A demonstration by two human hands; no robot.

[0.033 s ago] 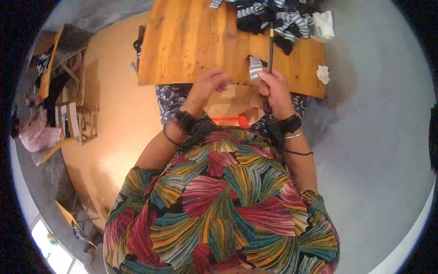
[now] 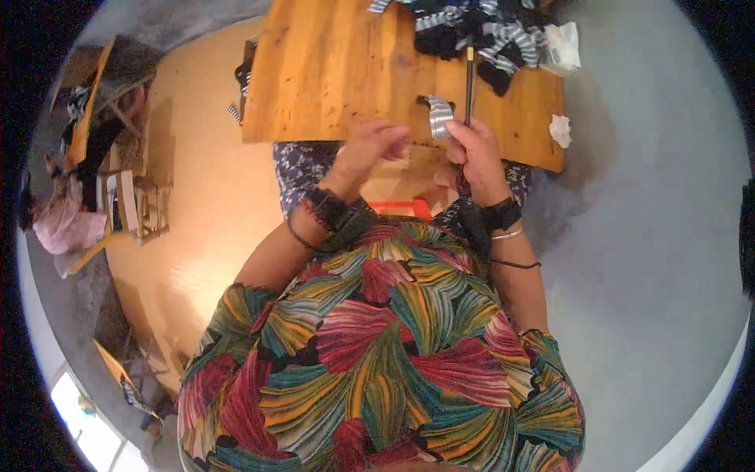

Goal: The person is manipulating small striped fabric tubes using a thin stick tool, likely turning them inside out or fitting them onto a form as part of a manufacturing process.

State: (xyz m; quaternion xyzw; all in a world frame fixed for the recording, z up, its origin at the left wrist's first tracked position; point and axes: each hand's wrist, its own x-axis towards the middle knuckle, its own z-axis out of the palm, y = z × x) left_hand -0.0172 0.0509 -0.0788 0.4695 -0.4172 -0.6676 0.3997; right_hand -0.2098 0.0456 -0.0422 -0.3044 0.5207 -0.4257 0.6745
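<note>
My right hand [image 2: 477, 156] is closed, with thumb and fingers pinching a small grey-and-white striped piece of cloth [image 2: 441, 119] that has a dark end. A thin dark rod [image 2: 469, 90] with a gold-coloured band runs up from the same hand over the table; its lower part is hidden by the fingers. My left hand [image 2: 372, 148] is just left of the cloth, apart from it, with its fingers curled together. Whatever those fingers hold, if anything, is too small to see. Both hands are at the near edge of the wooden table [image 2: 338, 75].
A heap of black and striped cloth pieces [image 2: 452, 31] lies at the table's far right, beside a white package [image 2: 562, 47]. Crumpled white paper [image 2: 560, 130] rests near the right edge. At far left, a person in pink [image 2: 72, 216] sits by another table [image 2: 93, 110].
My left hand has shifted slightly right, nearer the striped cloth. The cloth's dark end now points left instead of right. My right hand still grips it.
</note>
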